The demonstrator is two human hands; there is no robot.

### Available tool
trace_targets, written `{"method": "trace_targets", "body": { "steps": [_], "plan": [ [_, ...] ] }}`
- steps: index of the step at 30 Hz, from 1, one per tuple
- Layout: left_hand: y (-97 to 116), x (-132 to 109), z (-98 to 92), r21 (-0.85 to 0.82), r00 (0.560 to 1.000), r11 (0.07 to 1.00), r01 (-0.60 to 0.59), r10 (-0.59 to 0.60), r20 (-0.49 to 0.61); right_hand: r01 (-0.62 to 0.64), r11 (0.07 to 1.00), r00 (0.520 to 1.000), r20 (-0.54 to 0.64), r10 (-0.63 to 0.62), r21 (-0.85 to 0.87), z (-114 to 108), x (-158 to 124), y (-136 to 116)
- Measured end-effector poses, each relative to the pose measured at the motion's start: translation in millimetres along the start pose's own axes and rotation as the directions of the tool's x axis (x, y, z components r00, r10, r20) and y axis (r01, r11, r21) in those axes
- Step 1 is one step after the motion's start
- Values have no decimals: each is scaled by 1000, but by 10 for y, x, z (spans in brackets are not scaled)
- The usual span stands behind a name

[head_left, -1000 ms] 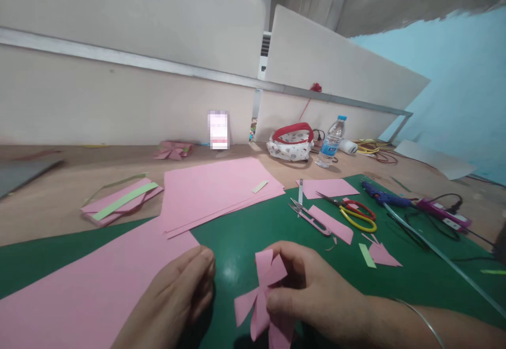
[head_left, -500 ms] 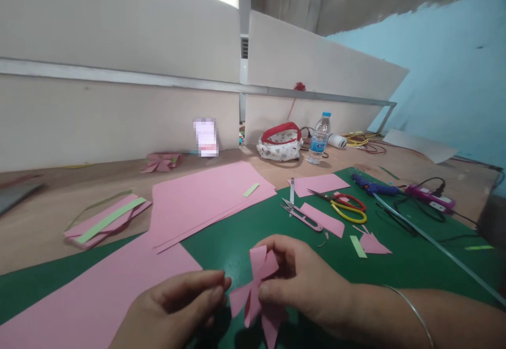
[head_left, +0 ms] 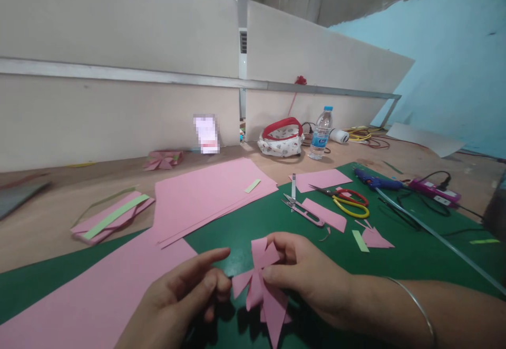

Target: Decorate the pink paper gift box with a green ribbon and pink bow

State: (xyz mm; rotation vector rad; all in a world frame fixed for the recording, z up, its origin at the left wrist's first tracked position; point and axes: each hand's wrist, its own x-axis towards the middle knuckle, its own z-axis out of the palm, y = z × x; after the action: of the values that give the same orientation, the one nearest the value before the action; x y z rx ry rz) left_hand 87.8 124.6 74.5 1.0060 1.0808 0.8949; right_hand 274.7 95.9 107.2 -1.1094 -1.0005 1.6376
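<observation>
A pink paper bow (head_left: 259, 280) with folded loops and pointed tails is pinched between the thumb and fingers of my right hand (head_left: 312, 275), above the green mat. Just left of it is my left hand (head_left: 184, 296), its index finger stretched out and the other fingers curled. A fingertip of that hand is at the bow's left loop; whether it touches cannot be made out. Nothing shows in its grasp. Pink paper sheets (head_left: 201, 196) lie beyond my hands. Thread snips (head_left: 304, 212) and red-and-yellow-handled scissors (head_left: 348, 201) rest farther to the right.
The green mat (head_left: 233, 228) covers the near table. To the right lie a blue glue gun (head_left: 377, 180), a purple power strip (head_left: 432, 193) and cords. A water bottle (head_left: 321, 133) and white pouch (head_left: 281, 141) stand at the back. Folded pink paper (head_left: 114, 217) lies left.
My left index finger has straightened away from the thumb, and that hand sits closer to the bow's left loop. The bow has turned slightly, showing more of its pointed tail.
</observation>
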Motion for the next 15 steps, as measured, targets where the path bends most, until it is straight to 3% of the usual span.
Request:
{"method": "trace_targets", "body": {
  "steps": [6, 11, 15],
  "plan": [
    [56, -20, 19, 44, 1000, 999, 18, -19, 20, -122, 989, 992, 48, 119, 83, -11, 14, 35],
    [91, -72, 144, 153, 1000, 988, 10, -12, 10, -132, 989, 989, 76, 127, 65, -9, 2, 48],
    [123, -150, 250, 269, 994, 962, -51, 23, 106, -104, 994, 992, 70, 101, 35, 3, -26, 26]
  ]
}}
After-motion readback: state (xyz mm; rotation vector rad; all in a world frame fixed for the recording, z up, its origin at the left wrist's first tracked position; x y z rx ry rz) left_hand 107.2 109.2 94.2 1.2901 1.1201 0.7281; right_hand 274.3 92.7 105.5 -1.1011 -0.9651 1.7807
